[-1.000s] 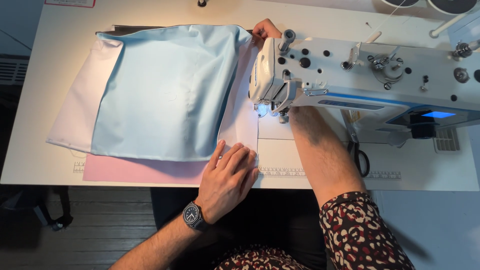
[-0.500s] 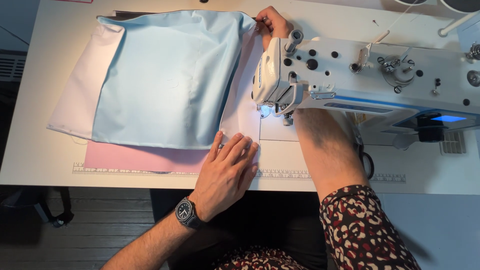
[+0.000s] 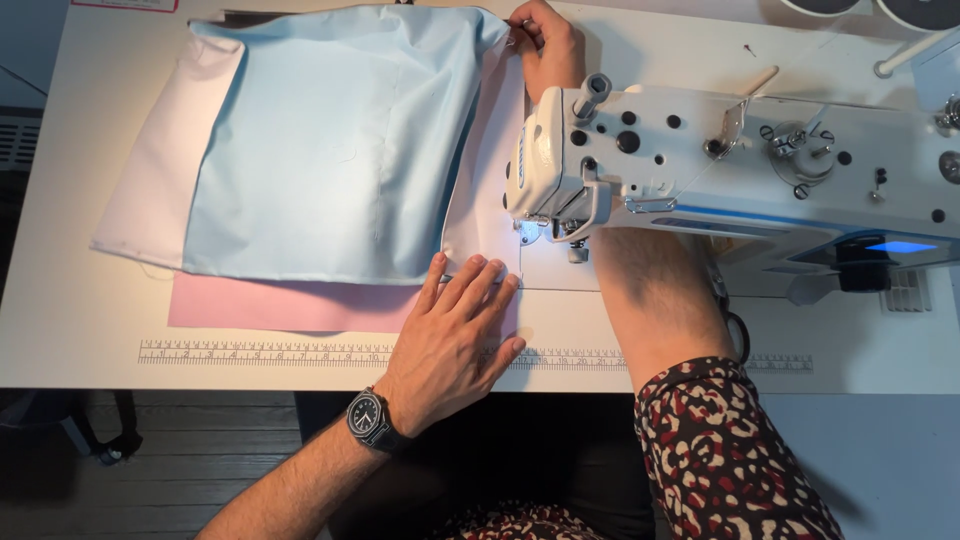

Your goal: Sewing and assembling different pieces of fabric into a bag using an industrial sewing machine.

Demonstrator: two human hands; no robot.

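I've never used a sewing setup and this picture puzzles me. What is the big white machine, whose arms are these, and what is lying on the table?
The picture comes from a camera worn on the person's head, looking down at their own two arms. The big white body is a sewing machine standing on a white table; a small lamp lights the spot under its needle. On the table lie layers of cloth: a light blue fabric on top, a white fabric showing at its left, and a pink fabric showing along the near edge. The left hand, with a wristwatch, lies flat on the cloth in front of the needle. The right arm reaches under the machine's arm, and the right hand pinches the cloth's far edge behind the machine. A printed ruler strip runs along the table's front.
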